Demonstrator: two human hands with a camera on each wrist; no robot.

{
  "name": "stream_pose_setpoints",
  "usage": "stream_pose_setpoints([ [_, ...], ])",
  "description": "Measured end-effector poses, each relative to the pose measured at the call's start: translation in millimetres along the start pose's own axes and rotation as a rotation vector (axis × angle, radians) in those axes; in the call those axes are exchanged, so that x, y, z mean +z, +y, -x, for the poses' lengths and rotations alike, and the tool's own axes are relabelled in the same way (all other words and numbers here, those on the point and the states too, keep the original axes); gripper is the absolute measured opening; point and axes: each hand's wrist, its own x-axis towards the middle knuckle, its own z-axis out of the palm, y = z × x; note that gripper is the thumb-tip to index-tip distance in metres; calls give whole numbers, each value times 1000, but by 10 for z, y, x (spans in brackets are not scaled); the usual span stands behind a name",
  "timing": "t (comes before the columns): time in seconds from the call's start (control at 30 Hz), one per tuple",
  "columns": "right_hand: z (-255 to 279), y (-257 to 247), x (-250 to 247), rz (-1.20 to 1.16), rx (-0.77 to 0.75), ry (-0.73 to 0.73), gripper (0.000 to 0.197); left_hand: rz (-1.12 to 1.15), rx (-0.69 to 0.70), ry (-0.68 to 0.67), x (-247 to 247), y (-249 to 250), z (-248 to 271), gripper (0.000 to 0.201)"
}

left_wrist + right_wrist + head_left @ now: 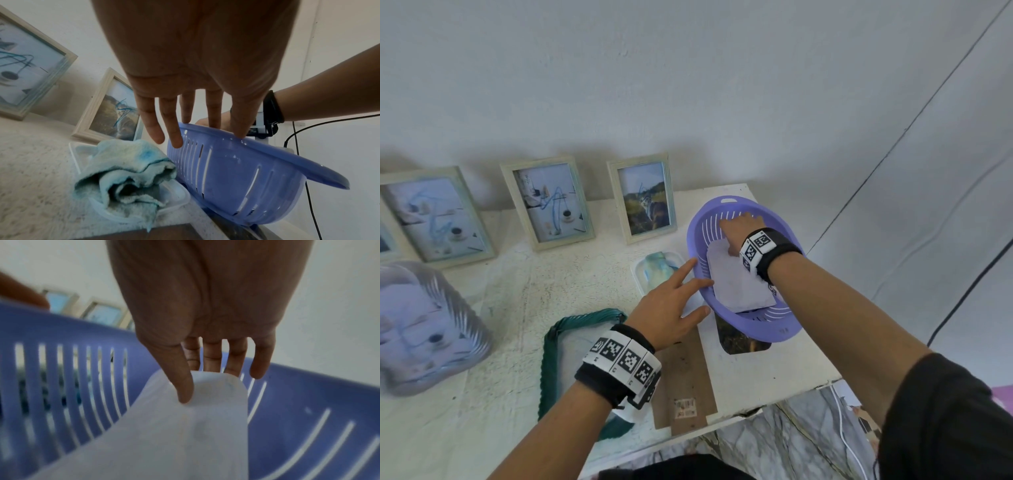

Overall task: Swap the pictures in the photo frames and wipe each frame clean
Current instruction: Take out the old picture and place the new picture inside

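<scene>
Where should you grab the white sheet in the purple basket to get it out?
Best by its raised far edge, coming from above. The sheet lies slanted in the basket, its far end up near the slotted wall, so fingers can likely slip under there. The right hand already pinches that edge, thumb on top. The left hand rests open against the rim.

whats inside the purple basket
A white sheet lies in the basket, and the right hand pinches its far edge. Whatever lies beneath the sheet is covered. The left hand touches the rim.

black wristbands (616, 373), checkered markers; dark sleeve (945, 421)
</scene>
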Motion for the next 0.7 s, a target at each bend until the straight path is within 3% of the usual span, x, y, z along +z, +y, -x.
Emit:
stream_pose_setpoints([
  [0.1, 111, 116, -135, -133, -56, 21, 20, 34, -6, 28, -26, 25, 11, 56],
  [0.3, 589, 381, -635, -456, -102, 214, 16, 177, -5, 195, -173, 23, 77, 52],
  [0.4, 904, 398, -867, -555, -143, 388, 12, 277, 4, 326, -325, 80, 151, 37],
  [0.53, 1318, 148, -999, -782, -261, 506, 6, 468, -48, 469, -554, 215, 301, 34],
  [0.7, 1650, -436, -782, -1063, -401, 487, 7, 637, -103, 429, -806, 193, 730, 17],
])
